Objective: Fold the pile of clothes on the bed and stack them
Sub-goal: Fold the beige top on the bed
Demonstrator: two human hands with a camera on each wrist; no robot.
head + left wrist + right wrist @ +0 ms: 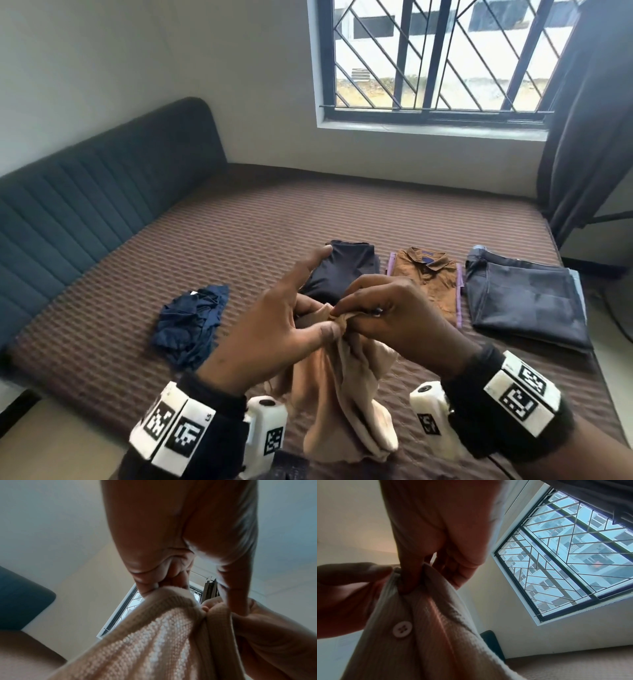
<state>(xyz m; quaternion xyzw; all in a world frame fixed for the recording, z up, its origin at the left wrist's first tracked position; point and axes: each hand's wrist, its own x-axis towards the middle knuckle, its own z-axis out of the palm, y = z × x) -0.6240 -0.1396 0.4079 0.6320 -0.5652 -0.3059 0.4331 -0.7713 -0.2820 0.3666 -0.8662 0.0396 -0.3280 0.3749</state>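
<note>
At about 9 o'clock on the bed (239, 219), a crumpled navy garment (190, 320) is lying unfolded, well apart from the folded pieces. The left hand (274, 318) is reaching in from 7 o'clock, its thumb and a lower finger pinching the ribbed edge of a beige knit cardigan (342, 387), while its index finger is pointing straight out toward 12 o'clock. The left wrist view is showing the cardigan's (154, 642) knit edge caught at that thumb tip. The cardigan is hanging bunched from the two hands at the centre, its lower part resting on the bed at 6 o'clock. The right hand (394, 315) is coming in from 4 o'clock, its fingers curled and pinching the same gathered edge right against the left hand's thumb. The right wrist view is showing a pale button (402, 629) on the cardigan's (428, 635) front strip, just under the pinch. Behind the hands, toward 12 o'clock, a folded dark top (346, 267) is lying flat. Just beside it at 1 o'clock a folded brown collared shirt (428, 277) is lying on a lilac piece (391, 263). At 2 o'clock folded dark trousers (524, 301) are lying on the bed.
</note>
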